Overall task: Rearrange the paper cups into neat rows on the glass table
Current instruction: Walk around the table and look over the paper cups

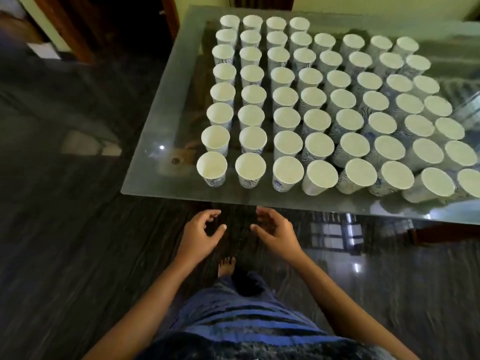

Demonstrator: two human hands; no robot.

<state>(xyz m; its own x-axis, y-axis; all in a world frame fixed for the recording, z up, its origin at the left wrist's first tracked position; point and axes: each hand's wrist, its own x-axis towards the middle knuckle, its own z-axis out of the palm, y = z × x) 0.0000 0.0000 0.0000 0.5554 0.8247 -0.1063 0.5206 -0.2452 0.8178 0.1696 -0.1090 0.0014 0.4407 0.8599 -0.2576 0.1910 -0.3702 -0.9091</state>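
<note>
Many white paper cups with blue patterns (288, 173) stand upright in several rows on the glass table (161, 131). The four left columns reach farther back than the columns on the right. My left hand (201, 236) and my right hand (275, 231) hover side by side below the table's near edge, over the floor. Both are empty, with fingers loosely curved and palms facing each other. Neither hand touches a cup or the table. The nearest cups (211, 169) lie just beyond the glass edge.
A strip of bare glass runs along the table's left side and near edge. Dark polished floor (65, 229) surrounds the table, and my bare foot (226, 266) stands on it. A wooden door frame (65, 27) is at the back left.
</note>
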